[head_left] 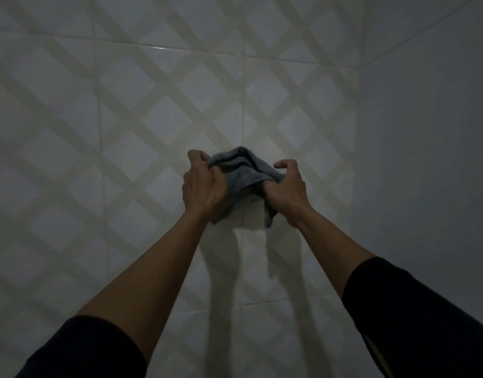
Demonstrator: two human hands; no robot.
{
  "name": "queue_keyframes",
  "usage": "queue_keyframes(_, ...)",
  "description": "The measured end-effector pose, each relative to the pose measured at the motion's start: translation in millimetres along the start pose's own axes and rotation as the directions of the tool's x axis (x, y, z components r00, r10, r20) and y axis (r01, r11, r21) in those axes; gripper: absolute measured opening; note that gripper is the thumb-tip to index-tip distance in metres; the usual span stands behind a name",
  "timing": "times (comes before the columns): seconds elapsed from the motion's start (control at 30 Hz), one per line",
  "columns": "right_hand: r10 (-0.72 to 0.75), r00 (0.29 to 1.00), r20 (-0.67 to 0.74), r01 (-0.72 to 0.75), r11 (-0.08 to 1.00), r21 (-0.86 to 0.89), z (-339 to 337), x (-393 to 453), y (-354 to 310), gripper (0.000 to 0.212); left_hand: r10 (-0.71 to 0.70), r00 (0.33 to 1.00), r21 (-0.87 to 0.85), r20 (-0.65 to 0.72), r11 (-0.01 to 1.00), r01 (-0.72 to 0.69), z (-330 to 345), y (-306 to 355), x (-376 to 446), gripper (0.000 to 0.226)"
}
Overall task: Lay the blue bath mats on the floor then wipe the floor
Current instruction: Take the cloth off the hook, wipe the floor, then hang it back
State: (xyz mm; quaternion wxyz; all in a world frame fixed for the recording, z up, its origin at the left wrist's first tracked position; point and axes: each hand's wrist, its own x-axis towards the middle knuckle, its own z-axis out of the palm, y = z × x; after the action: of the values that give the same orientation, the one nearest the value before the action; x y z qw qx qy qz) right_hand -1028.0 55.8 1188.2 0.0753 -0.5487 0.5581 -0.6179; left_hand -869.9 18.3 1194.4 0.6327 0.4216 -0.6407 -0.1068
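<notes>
At the centre of the frame a bunched grey-blue cloth [244, 174] is gripped at its left edge by the closed left hand [204, 186] and at its right edge by the closed right hand [286, 190], above the diamond-patterned tiles [125, 118].

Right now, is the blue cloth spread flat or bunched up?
Bunched up: the blue cloth is crumpled in folds, gripped between the left hand and right hand.

— What was the room like?
— Dim. A pale tiled surface [125, 110] bore a beige diamond lattice and thin grout lines.
— And on the right?
— A plain grey wall [431, 137], possibly tiled too; shadows hid detail.
</notes>
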Motion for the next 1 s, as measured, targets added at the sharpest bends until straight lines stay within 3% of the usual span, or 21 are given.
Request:
queue_keyframes(0.17,0.084,0.993,0.08,-0.092,0.99,0.103,7,-33,5,0.018,-0.141,0.987,-0.128,0.078,0.98,0.15,-8,0,-35,0.025)
queue_keyframes(0.33,0.292,0.935,0.203,-0.336,0.912,0.234,17,-93,42,0.05,-0.263,0.958,-0.041,0.112,0.962,0.269,-10,-40,-102,0.036)
queue_keyframes(0.47,0.369,0.908,0.198,-0.384,0.922,0.044,19,-142,91,0.038,-0.3,0.933,0.094,0.198,0.954,0.286,-20,-80,-152,0.023)
queue_keyframes(0.57,0.408,0.883,0.231,-0.415,0.91,-0.019,17,-178,123,0.042,-0.324,0.895,0.198,0.307,0.942,0.273,-32,-100,-186,0.026)
queue_keyframes(0.67,0.458,0.849,0.264,-0.469,0.883,-0.023,10,-211,149,0.049,-0.398,0.826,0.291,0.4,0.91,0.297,-41,-113,-218,0.035)
queue_keyframes(0.8,0.528,0.769,0.36,-0.562,0.827,-0.01,-6,-246,176,0.041,-0.503,0.738,0.416,0.45,0.849,0.326,-37,-125,-261,0.046)
queue_keyframes(0.9,0.546,0.683,0.485,-0.581,0.809,-0.091,-19,-272,204,0.032,-0.604,0.593,0.522,0.533,0.786,0.331,-28,-138,-302,0.053)
queue_keyframes(1.0,0.568,0.607,0.556,-0.571,0.798,-0.192,-28,-313,245,0.017,-0.704,0.403,0.605,0.584,0.709,0.362,-25,-155,-362,0.052)
